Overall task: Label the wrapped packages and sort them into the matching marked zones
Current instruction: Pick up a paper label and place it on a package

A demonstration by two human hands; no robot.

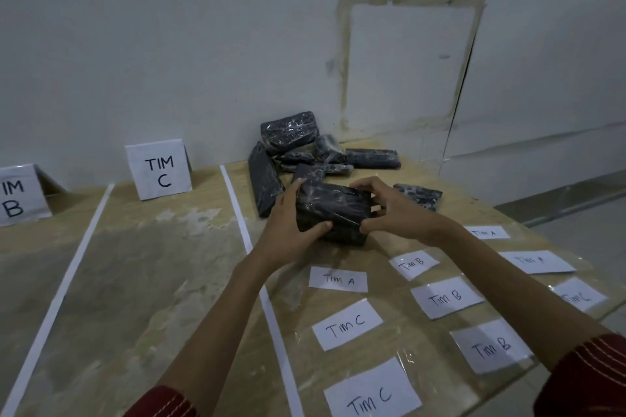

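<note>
Your left hand (288, 223) and right hand (394, 210) both clasp 1 dark, plastic-wrapped rectangular package (333, 213), each gripping an end, with the left thumb across its near face and the right fingers curled over its top edge. That package sits on, or just above, the pale wooden tabletop (152, 281); you cannot tell which from this angle. It lies just right of the white tape line (271, 311) that bounds the zone marked by the folded white "TIM C" card (159, 171).

Behind your hands, a loose heap of similar dark wrapped packages (298, 149) rests against the grey wall (169, 44), and 1 more dark package (420, 195) lies just beyond your right hand. A second white tape line (64, 291) runs to the left of the "TIM C" zone, and a second folded card (17, 195), cut off by the frame edge, shows "IM B".

Near your forearms, white paper labels lie flat on the table: a "Tim A" slip (338, 279), a "Tim C" slip (347, 324) and a larger "Tim C" slip (372, 389) closest to you, plus 3 "Tim B" slips (447, 296) to the right. Further right are more slips whose writing is partly blurred. Dark red sleeves (582, 379) with white stitching cover your upper arms.
</note>
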